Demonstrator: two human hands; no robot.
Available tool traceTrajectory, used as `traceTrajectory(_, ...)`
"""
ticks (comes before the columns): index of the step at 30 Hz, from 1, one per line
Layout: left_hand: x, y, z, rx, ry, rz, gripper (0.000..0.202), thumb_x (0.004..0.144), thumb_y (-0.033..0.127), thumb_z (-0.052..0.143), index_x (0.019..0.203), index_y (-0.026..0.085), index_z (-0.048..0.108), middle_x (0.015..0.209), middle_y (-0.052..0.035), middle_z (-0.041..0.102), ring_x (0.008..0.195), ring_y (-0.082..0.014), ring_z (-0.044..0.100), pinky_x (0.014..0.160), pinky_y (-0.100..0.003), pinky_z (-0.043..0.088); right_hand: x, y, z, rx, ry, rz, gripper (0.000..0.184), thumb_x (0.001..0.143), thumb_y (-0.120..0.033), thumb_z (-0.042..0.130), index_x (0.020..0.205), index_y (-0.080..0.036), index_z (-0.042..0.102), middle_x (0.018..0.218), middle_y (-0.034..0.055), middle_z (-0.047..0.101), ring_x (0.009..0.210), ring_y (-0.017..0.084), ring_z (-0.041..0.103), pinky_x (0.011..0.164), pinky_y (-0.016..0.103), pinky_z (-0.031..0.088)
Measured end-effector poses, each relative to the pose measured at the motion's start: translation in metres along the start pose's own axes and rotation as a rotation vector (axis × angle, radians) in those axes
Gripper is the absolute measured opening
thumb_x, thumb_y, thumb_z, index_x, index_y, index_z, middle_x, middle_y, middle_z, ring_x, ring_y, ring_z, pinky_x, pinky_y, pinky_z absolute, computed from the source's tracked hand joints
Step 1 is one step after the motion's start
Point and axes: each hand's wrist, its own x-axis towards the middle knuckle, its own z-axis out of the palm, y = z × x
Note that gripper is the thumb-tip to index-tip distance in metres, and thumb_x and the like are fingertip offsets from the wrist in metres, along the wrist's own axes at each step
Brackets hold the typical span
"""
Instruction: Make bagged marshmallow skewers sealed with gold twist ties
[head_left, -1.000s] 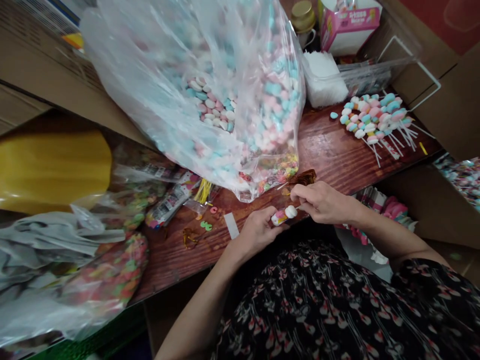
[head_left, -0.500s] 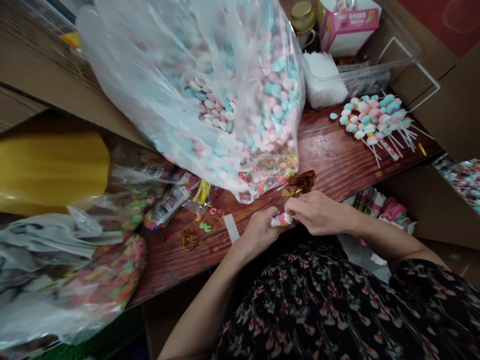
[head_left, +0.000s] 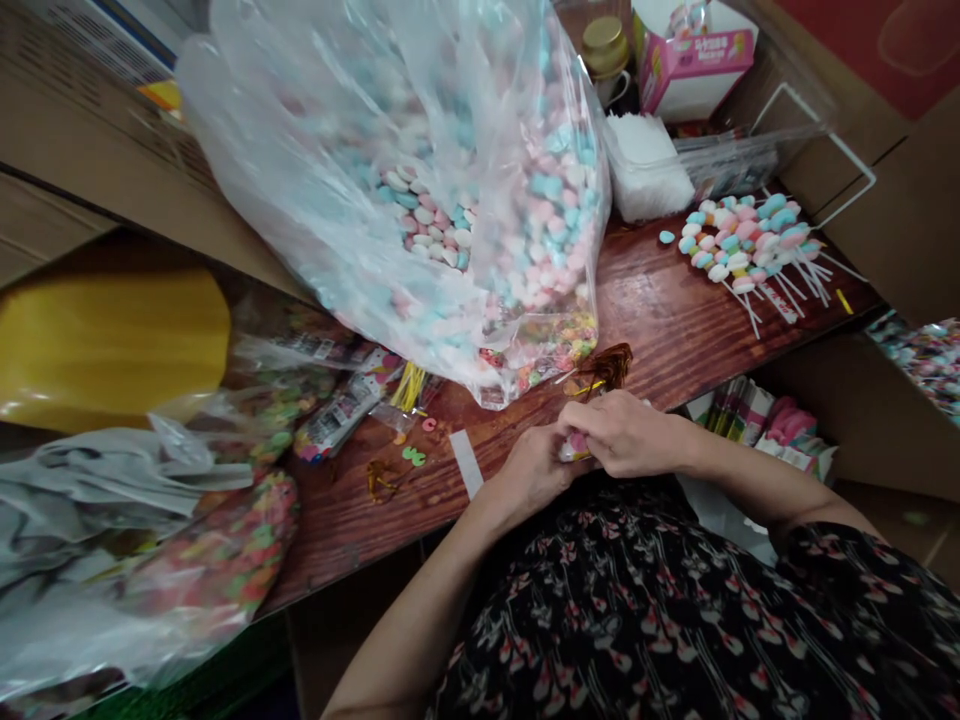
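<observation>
Small pink-and-white piece is held btwn two bare hands at the near edge of a wooden table. It is clamped by the L hand at the fingertips; its right side is covered by the R hand, whose fingers are bunched together, tho whether it's gripped there can't be told. Long axis: visible part is seen running approx. side to side; both ends are hidden, so its pointing can't be told. Brown-gold ties are bunched just past the R hand; a white strip is laid nr the L wrist. Candy sticks are piled nr the table's right end.
</observation>
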Motion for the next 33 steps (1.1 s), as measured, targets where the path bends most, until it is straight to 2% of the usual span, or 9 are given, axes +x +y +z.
traceTrajectory(3, 0.001, 0.001, 0.000, -0.010, 0.045, -0.034, 0.020, 0.074, 0.030, 0.071, 0.089, 0.016, 0.067, 0.078, -0.0019, 0.067, 0.073, -0.0181, 0.061, 0.069, -0.029, 0.048, 0.005, 0.004, 0.002, 0.056, 0.017, 0.034, 0.025, 0.078, -0.002, 0.047, 0.097, -0.018, 0.051, 0.080, 0.0011, 0.062, 0.070, 0.013, 0.053, 0.063, 0.025, 0.033)
traceTrajectory(8, -0.006, 0.012, -0.018, -0.326, 0.049, -0.069, 0.038, 0.078, 0.046, 0.068, 0.102, 0.016, 0.067, 0.087, -0.0025, 0.067, 0.074, -0.0141, 0.058, 0.067, -0.025, 0.048, -0.002, 0.021, -0.011, 0.127, 0.275, 0.016, 0.010, 0.089, -0.011, 0.050, 0.084, -0.017, 0.055, 0.080, 0.0016, 0.061, 0.076, 0.013, 0.054, 0.072, 0.025, 0.039)
traceTrajectory(12, -0.009, 0.018, -0.019, -0.630, 0.027, -0.275, 0.039, 0.082, 0.053, 0.062, 0.089, 0.015, 0.068, 0.060, 0.0027, 0.058, 0.045, -0.0068, 0.045, 0.041, -0.019, 0.036, -0.003, 0.023, -0.011, 0.206, 0.270, -0.056, 0.013, 0.091, -0.010, 0.047, 0.085, -0.017, 0.056, 0.080, 0.0018, 0.060, 0.075, 0.012, 0.053, 0.072, 0.025, 0.041)
traceTrajectory(16, -0.005, 0.015, -0.003, -0.757, 0.184, -0.324, 0.035, 0.075, 0.050, 0.072, 0.075, 0.015, 0.065, 0.048, 0.0061, 0.051, 0.032, -0.0040, 0.037, 0.031, -0.016, 0.026, 0.007, 0.017, -0.001, 0.188, 0.227, -0.105, 0.021, 0.089, -0.005, 0.039, 0.098, -0.017, 0.054, 0.089, 0.0057, 0.058, 0.084, 0.016, 0.053, 0.076, 0.029, 0.045)
traceTrajectory(19, -0.001, 0.013, 0.003, -0.816, 0.340, -0.291, 0.032, 0.075, 0.047, 0.073, 0.077, 0.016, 0.067, 0.048, 0.0064, 0.052, 0.030, -0.0042, 0.037, 0.029, -0.016, 0.027, 0.010, 0.017, 0.000, 0.222, 0.348, -0.080, 0.028, 0.092, -0.011, 0.040, 0.117, -0.018, 0.051, 0.106, 0.0092, 0.058, 0.091, 0.017, 0.054, 0.080, 0.031, 0.047)
traceTrajectory(22, 0.001, 0.010, -0.001, -0.811, 0.554, -0.253, 0.031, 0.073, 0.045, 0.075, 0.088, 0.018, 0.073, 0.054, 0.0045, 0.059, 0.037, -0.0060, 0.046, 0.035, -0.017, 0.036, 0.008, 0.016, 0.002, 0.369, 0.629, 0.085, 0.037, 0.092, -0.024, 0.053, 0.129, -0.022, 0.047, 0.117, 0.0088, 0.054, 0.077, 0.012, 0.053, 0.071, 0.028, 0.048)
traceTrajectory(25, 0.003, 0.007, -0.003, -0.769, 0.668, -0.195, 0.030, 0.072, 0.042, 0.076, 0.092, 0.019, 0.075, 0.069, 0.0004, 0.068, 0.056, -0.0098, 0.060, 0.049, -0.019, 0.047, 0.008, 0.011, 0.018, 0.473, 0.685, 0.179, 0.028, 0.085, -0.029, 0.066, 0.111, -0.021, 0.060, 0.102, 0.0041, 0.060, 0.068, 0.010, 0.051, 0.064, 0.025, 0.046)
traceTrajectory(28, 0.003, 0.008, 0.003, -0.782, 0.652, -0.144, 0.032, 0.075, 0.044, 0.074, 0.097, 0.021, 0.076, 0.083, -0.0022, 0.072, 0.075, -0.0128, 0.065, 0.065, -0.022, 0.052, 0.012, 0.004, 0.041, 0.536, 0.688, 0.143, 0.007, 0.089, -0.023, 0.060, 0.089, -0.019, 0.066, 0.083, 0.0020, 0.062, 0.073, 0.012, 0.056, 0.069, 0.026, 0.047)
traceTrajectory(33, 0.000, 0.007, 0.012, -1.024, 0.506, -0.097, 0.029, 0.081, 0.046, 0.069, 0.093, 0.020, 0.074, 0.082, -0.0016, 0.069, 0.074, -0.0118, 0.061, 0.075, -0.024, 0.050, 0.022, 0.007, 0.061, 0.515, 0.810, 0.128, 0.016, 0.090, -0.019, 0.056, 0.097, -0.022, 0.070, 0.087, 0.0031, 0.060, 0.080, 0.013, 0.058, 0.070, 0.027, 0.049)
